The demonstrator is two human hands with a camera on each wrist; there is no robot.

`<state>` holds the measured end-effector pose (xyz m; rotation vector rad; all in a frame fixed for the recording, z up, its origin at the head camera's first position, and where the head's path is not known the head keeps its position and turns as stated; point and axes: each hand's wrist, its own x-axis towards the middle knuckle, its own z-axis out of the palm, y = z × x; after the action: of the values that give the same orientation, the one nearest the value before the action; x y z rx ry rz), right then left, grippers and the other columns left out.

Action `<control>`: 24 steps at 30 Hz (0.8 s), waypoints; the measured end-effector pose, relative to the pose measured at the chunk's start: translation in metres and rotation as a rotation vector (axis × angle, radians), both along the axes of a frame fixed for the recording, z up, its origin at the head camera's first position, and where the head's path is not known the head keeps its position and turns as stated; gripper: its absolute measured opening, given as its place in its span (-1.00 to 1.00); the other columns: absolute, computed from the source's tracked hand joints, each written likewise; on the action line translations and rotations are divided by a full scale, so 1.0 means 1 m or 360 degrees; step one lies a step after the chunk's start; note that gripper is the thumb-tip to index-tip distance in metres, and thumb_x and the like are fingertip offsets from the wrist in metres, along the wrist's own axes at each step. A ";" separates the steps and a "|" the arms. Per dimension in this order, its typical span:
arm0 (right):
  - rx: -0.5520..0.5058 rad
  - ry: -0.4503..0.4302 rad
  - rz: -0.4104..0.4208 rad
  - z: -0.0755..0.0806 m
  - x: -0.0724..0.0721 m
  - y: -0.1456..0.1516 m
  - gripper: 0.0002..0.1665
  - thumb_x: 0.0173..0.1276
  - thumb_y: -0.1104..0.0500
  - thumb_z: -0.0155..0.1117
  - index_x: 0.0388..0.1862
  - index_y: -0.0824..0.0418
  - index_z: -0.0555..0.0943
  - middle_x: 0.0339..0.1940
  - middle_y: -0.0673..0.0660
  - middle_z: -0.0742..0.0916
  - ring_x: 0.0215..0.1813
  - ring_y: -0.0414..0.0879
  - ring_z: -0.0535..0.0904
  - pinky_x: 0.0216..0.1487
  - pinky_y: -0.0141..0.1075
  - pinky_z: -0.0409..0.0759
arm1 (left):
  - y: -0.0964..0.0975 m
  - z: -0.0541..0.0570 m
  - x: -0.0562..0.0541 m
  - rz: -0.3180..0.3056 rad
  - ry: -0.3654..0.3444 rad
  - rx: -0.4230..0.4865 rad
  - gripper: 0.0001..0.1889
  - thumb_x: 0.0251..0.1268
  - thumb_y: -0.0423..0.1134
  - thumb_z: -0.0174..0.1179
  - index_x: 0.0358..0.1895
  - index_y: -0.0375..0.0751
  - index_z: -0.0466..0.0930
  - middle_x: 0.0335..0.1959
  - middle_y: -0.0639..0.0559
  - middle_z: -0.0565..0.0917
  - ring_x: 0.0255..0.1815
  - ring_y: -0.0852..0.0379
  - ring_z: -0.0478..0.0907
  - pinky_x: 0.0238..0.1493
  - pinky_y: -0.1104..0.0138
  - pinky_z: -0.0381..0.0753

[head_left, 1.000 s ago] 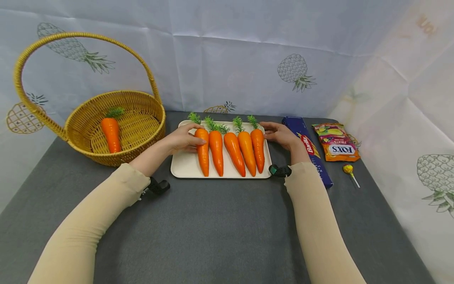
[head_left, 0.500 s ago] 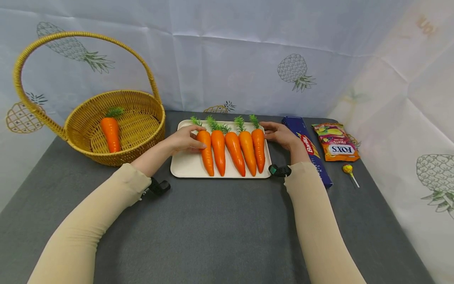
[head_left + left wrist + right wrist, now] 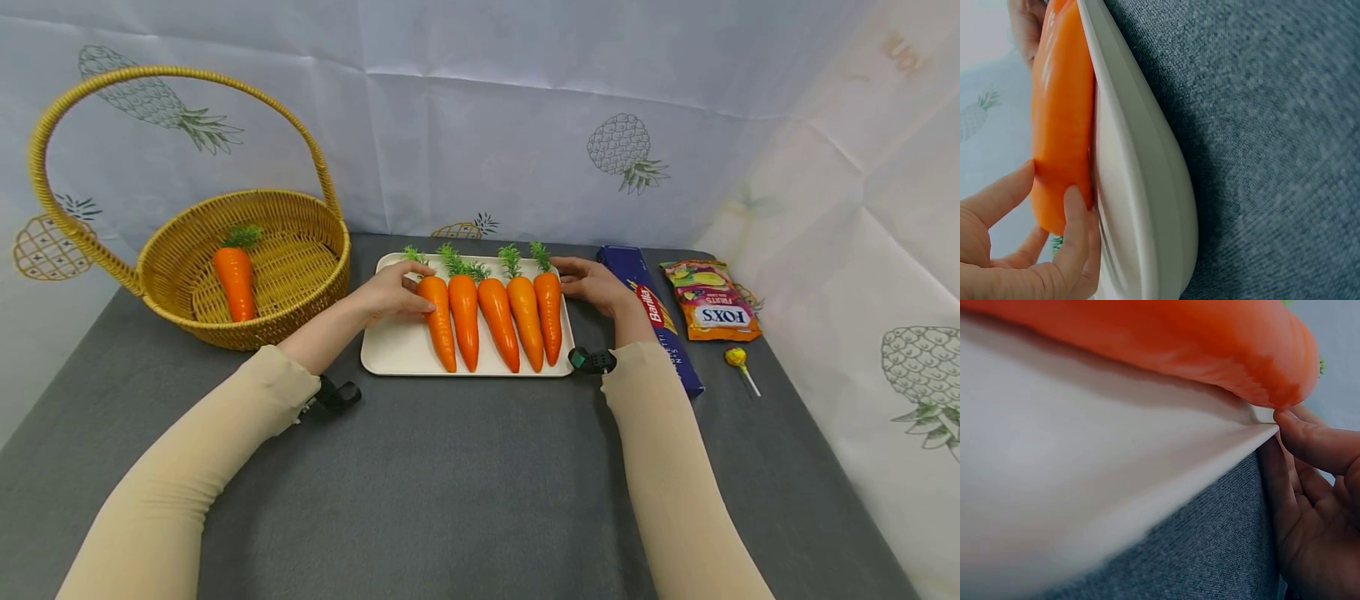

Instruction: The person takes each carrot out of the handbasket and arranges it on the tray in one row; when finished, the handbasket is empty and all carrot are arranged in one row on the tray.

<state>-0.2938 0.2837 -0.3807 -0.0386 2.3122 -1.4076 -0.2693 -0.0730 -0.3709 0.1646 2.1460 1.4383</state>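
Observation:
Five-sided details aside, several orange carrots with green tops lie in a row on a cream tray (image 3: 390,358) in the head view. My left hand (image 3: 390,296) grips the thick end of the leftmost carrot (image 3: 440,325); in the left wrist view its fingertips press that carrot's side and top. At the tray's far right corner, my right hand (image 3: 596,287) pinches the rim, thumb above and fingers outside it in the right wrist view. The rightmost carrot (image 3: 549,321) lies right beside that thumb.
A wicker basket (image 3: 300,321) with a tall handle stands at the left, one carrot (image 3: 236,279) inside. Right of the tray lie a blue Barilla box (image 3: 660,325), partly behind my right arm, a Fox's candy bag (image 3: 711,300) and a lollipop (image 3: 737,358).
My left hand has moved the leftmost carrot to the right, closer to its neighbours, and the other carrots have shifted slightly right. My right hand has stayed at the tray's corner.

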 end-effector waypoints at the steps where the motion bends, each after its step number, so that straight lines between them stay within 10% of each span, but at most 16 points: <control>1: 0.0005 0.0009 -0.0002 -0.003 -0.002 0.001 -0.27 0.48 0.38 0.02 0.59 0.16 0.14 0.57 0.26 0.29 0.55 0.19 0.24 0.59 0.07 0.25 | 0.000 0.001 0.000 0.0007 0.0000 0.0000 -0.30 0.30 -0.45 0.24 0.49 -0.21 0.18 0.25 -0.35 0.35 0.19 -0.16 0.48 0.26 0.10 0.65; 24: -0.0001 0.0003 -0.0032 -0.012 -0.008 0.004 -0.27 0.48 0.35 0.06 0.58 0.11 0.17 0.56 0.22 0.33 0.52 0.15 0.30 0.57 0.05 0.30 | -0.008 0.015 -0.002 0.0143 -0.0021 -0.0028 -0.36 0.34 -0.40 0.22 0.45 -0.23 0.22 0.05 -0.12 0.34 -0.04 0.02 0.57 0.28 0.13 0.64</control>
<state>-0.3020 0.2877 -0.3924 -0.0174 2.3197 -1.4188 -0.2711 -0.0807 -0.3555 0.0528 2.1794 1.4656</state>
